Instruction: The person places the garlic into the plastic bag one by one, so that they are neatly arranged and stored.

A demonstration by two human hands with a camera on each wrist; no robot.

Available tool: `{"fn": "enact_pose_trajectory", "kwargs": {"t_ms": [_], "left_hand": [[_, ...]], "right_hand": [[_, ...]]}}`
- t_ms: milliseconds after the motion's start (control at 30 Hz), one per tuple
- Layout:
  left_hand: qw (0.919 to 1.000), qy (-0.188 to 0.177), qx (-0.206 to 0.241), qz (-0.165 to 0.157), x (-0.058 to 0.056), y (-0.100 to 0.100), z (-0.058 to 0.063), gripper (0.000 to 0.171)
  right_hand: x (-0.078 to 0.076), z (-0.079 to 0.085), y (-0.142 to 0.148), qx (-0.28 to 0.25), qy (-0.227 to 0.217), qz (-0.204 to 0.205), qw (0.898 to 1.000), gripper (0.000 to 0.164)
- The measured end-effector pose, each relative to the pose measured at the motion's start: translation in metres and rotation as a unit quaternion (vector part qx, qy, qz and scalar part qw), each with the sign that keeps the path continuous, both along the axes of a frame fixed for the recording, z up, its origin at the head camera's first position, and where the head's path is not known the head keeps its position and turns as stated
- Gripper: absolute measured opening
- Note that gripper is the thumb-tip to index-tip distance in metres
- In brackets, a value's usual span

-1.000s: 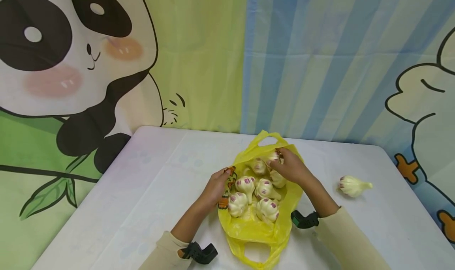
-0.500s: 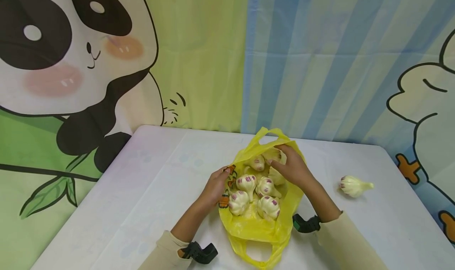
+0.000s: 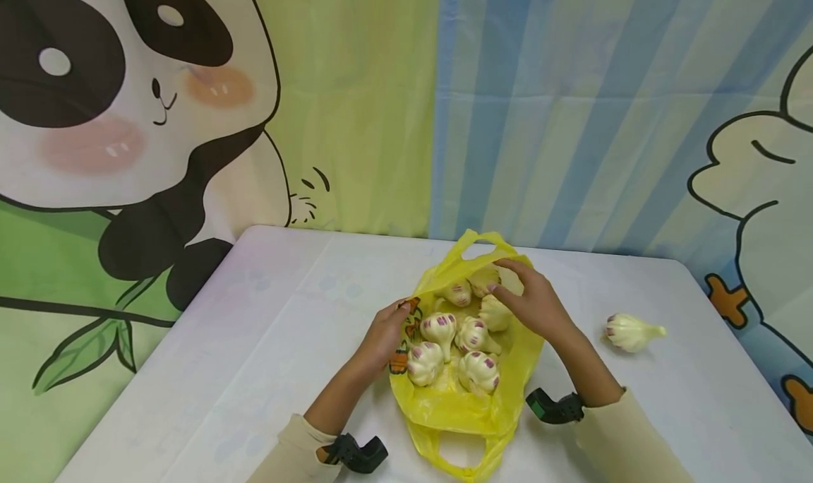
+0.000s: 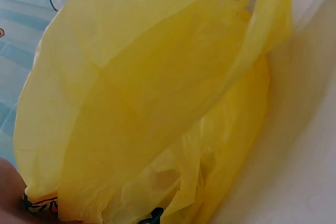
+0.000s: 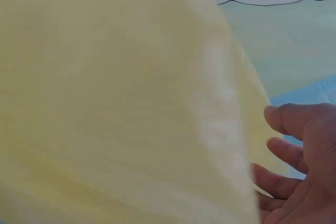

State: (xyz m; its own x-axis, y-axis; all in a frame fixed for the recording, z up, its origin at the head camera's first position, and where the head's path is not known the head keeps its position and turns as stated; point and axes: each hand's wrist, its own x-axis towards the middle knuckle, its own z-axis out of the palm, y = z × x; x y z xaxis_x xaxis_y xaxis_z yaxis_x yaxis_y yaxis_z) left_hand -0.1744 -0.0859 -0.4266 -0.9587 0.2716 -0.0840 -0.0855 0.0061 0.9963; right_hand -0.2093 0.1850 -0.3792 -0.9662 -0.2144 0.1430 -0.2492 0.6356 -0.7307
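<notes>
A yellow plastic bag lies on the table with its mouth spread, and several garlic bulbs show inside. My left hand pinches the bag's left edge beside its printed pattern. Over the far right part of the opening is my right hand, thumb and fingers apart, close to the bulbs at the back. In the right wrist view that hand holds nothing, and the bag's side fills most of the picture. Bag film hides the contents in the left wrist view.
One more garlic bulb lies alone on the white table, right of the bag. The bag's handle loops point toward the near and far sides. A printed curtain hangs behind the table's far edge.
My right hand has let go of a garlic bulb at the back of the bag and drawn slightly to the right. The left hand keeps its hold on the bag edge.
</notes>
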Motion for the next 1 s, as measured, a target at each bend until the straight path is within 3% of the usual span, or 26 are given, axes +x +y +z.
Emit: {"fn": "enact_pose_trajectory", "kwargs": {"t_ms": [167,300,667,1000], "left_hand": [[1.0000,0.000,-0.004,0.003,0.000,-0.001,0.001,0.047],[1.0000,-0.001,-0.001,0.001,0.000,-0.001,0.001,0.048],[1.0000,0.001,-0.009,-0.002,0.002,-0.002,0.001,0.048],[1.0000,-0.005,-0.007,-0.005,0.001,-0.001,0.000,0.049]], "right_hand": [[-0.001,0.009,0.005,-0.072,0.025,0.008,0.997,0.049],[0.002,0.012,0.009,-0.094,0.047,0.003,0.994,0.048],[0.008,0.009,0.029,-0.081,0.115,-0.046,0.989,0.039],[0.017,0.014,0.056,-0.098,0.108,-0.106,0.984,0.045]]}}
